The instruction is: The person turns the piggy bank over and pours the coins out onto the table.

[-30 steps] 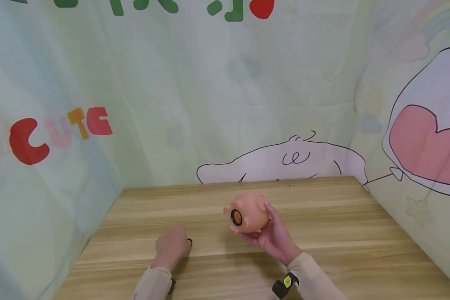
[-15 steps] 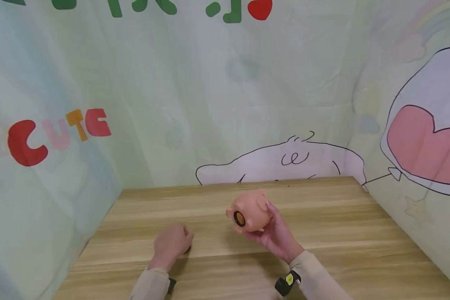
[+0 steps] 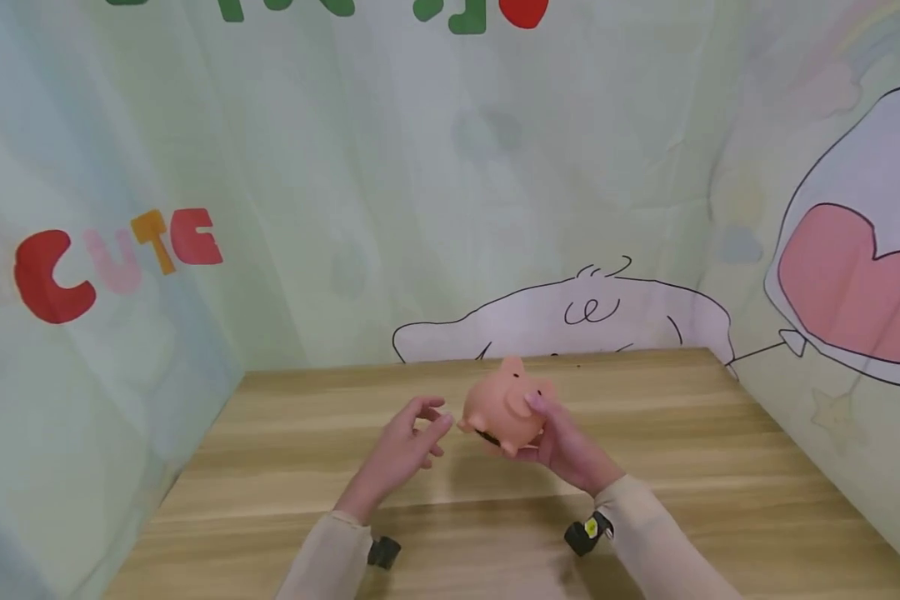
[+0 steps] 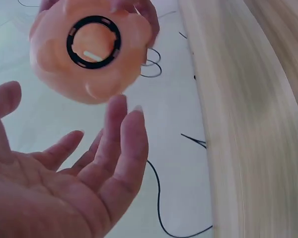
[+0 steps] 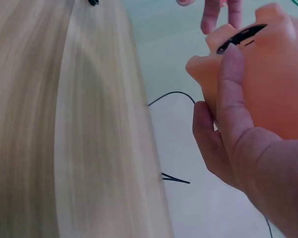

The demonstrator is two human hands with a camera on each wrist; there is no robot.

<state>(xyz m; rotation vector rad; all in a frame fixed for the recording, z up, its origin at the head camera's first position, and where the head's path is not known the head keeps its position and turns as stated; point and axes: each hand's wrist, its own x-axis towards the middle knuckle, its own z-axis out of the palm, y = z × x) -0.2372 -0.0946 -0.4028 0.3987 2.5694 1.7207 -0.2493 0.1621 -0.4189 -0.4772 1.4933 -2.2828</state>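
A pink pig-shaped piggy bank (image 3: 504, 410) is held above the table, tilted so its underside turns toward my left hand. My right hand (image 3: 573, 450) grips it, with the thumb (image 5: 232, 84) on its side near the base in the right wrist view. On the underside, a black ring (image 4: 72, 43) surrounds a round opening with a bright slit showing inside. My left hand (image 3: 402, 450) is just left of the pig, fingers spread and loosely bent, palm bare in the left wrist view. A small gap separates its fingertips from the pig in the head view.
The wood-grain table (image 3: 285, 417) spans the space below both hands. A printed cloth backdrop (image 3: 345, 208) rises behind it and along both sides. A black wrist camera (image 3: 588, 533) sits at the right cuff, another (image 3: 383, 552) at the left.
My left hand has uncurled, risen and moved right toward the pig; the dark thing seen by its fingers no longer shows. My right hand has tipped the pig, turning its underside downward and left.
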